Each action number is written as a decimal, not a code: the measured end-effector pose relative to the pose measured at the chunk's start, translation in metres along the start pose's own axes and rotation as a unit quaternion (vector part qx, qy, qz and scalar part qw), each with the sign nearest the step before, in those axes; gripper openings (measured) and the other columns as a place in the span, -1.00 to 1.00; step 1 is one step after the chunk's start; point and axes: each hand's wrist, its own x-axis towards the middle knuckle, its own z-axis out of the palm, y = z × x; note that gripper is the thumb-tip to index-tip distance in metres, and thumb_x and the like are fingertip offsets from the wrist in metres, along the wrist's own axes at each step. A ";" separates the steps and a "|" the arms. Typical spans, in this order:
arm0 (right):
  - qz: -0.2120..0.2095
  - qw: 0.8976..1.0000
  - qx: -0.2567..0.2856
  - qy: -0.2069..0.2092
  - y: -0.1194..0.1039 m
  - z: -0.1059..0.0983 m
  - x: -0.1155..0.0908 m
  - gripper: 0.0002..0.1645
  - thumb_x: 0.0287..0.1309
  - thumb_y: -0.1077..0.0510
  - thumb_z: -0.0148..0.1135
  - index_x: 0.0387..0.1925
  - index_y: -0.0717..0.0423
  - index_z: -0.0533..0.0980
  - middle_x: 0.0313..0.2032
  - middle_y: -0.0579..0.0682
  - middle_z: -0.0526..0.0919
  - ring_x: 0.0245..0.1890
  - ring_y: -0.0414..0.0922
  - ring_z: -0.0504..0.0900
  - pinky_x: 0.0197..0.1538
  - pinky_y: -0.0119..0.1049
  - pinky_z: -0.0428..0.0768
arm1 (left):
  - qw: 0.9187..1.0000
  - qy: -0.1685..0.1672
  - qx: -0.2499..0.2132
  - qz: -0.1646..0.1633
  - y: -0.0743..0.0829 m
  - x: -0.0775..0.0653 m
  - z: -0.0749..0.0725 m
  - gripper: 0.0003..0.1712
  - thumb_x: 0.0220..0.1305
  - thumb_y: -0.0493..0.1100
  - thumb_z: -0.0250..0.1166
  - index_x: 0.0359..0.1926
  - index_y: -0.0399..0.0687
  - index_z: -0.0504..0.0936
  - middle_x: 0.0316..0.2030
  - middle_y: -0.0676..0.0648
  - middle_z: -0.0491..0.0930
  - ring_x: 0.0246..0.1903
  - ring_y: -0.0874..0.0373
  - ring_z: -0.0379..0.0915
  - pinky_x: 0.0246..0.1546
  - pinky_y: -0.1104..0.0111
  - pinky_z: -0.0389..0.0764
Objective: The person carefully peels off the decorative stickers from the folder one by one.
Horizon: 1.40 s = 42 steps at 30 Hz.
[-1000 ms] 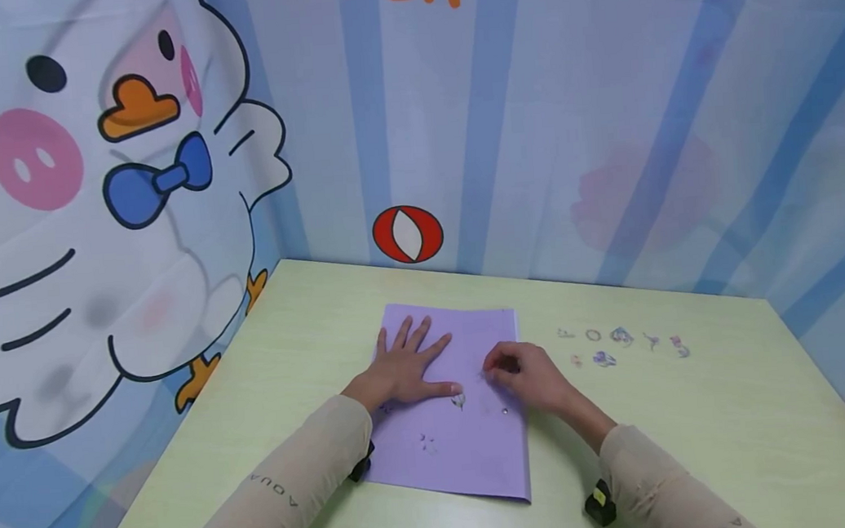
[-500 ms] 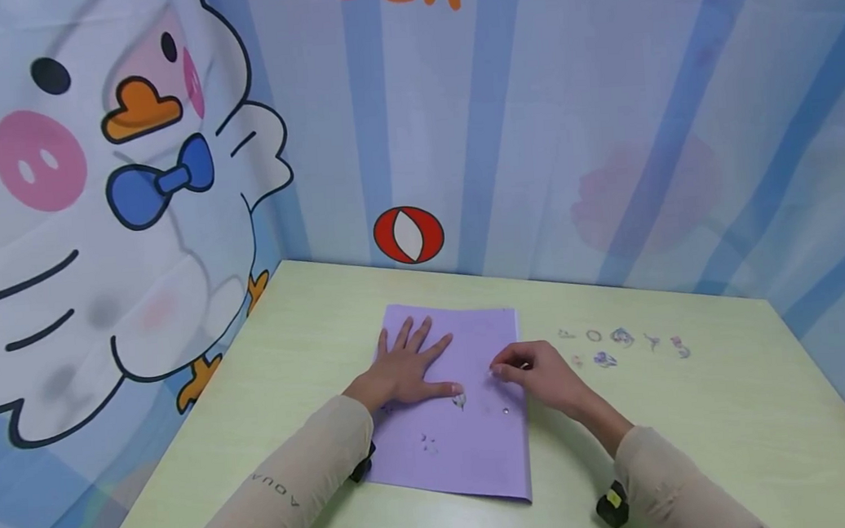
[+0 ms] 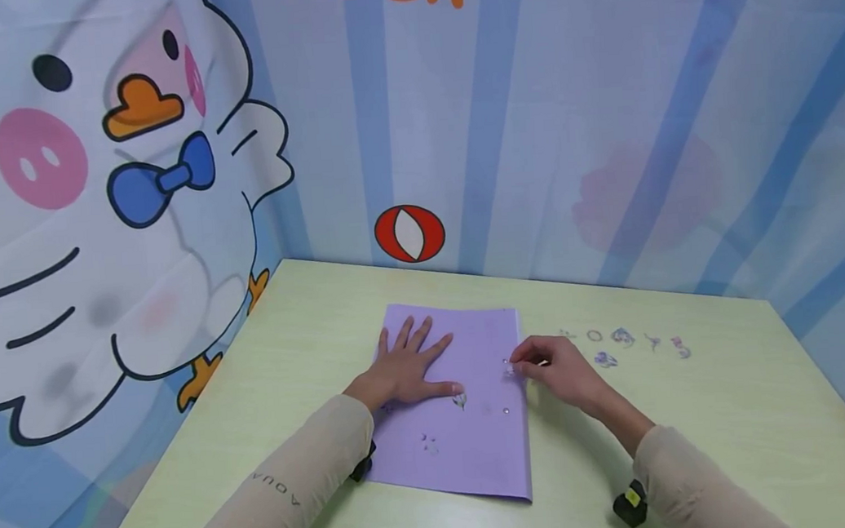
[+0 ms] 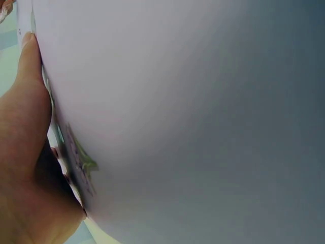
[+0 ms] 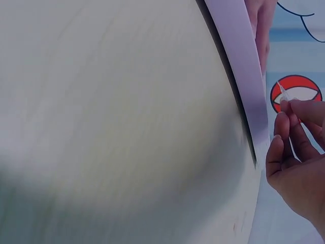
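A purple folder [image 3: 481, 464] lies on the table, and my left hand [image 3: 404, 372] rests on its upper left with fingers spread. The thumb tip is right at a small dark-and-green flower sticker [image 3: 459, 401]. My right hand [image 3: 566, 372] is over the folder's right edge, pinching a small clear sticker [image 5: 282, 90] between thumb and forefinger. In the right wrist view this piece stands up thin from the fingertips; its printed design is too small to make out. Several tiny marks [image 3: 428, 443] show lower on the cover.
Several small purple and pink stickers lie in loose rows on the table to the right, among them a round purple one [image 3: 622, 337] and a ring-shaped one [image 3: 594, 335]. A printed duck backdrop [image 3: 412, 117] stands behind the pale table [image 3: 698, 416].
My right hand has moved right across the folder to its edge, still pinching the small clear sticker. The left hand has stayed in place on the folder.
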 end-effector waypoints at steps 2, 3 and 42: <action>-0.002 1.000 0.003 0.005 0.002 -0.008 -0.002 -0.89 0.41 0.28 0.35 -0.10 0.16 0.72 -0.17 0.01 0.76 -0.18 -0.05 0.63 -0.22 -0.31 0.56 | 1.000 0.001 0.000 0.002 0.000 -0.001 -0.001 0.17 0.26 0.71 0.05 0.72 0.38 -0.02 0.72 -0.13 -0.25 0.67 -0.25 -0.47 0.50 -0.40 -0.31; -0.002 1.000 0.003 0.008 0.004 -0.012 -0.002 -0.89 0.42 0.27 0.35 -0.09 0.18 0.72 -0.17 0.01 0.76 -0.17 -0.04 0.63 -0.21 -0.31 0.56 | 1.000 0.000 0.001 0.003 0.001 -0.001 -0.002 0.17 0.26 0.71 0.04 0.72 0.37 -0.02 0.72 -0.13 -0.25 0.67 -0.25 -0.47 0.50 -0.40 -0.30; 0.070 0.992 -0.048 0.098 0.076 -0.111 -0.036 -0.65 0.56 0.13 0.22 0.15 0.32 0.62 0.05 0.21 0.71 -0.12 -0.26 0.61 -0.09 -0.33 0.63 | 1.000 0.000 -0.004 0.002 0.001 -0.003 -0.002 0.16 0.27 0.70 0.05 0.72 0.37 -0.03 0.72 -0.12 -0.26 0.67 -0.25 -0.49 0.50 -0.39 -0.33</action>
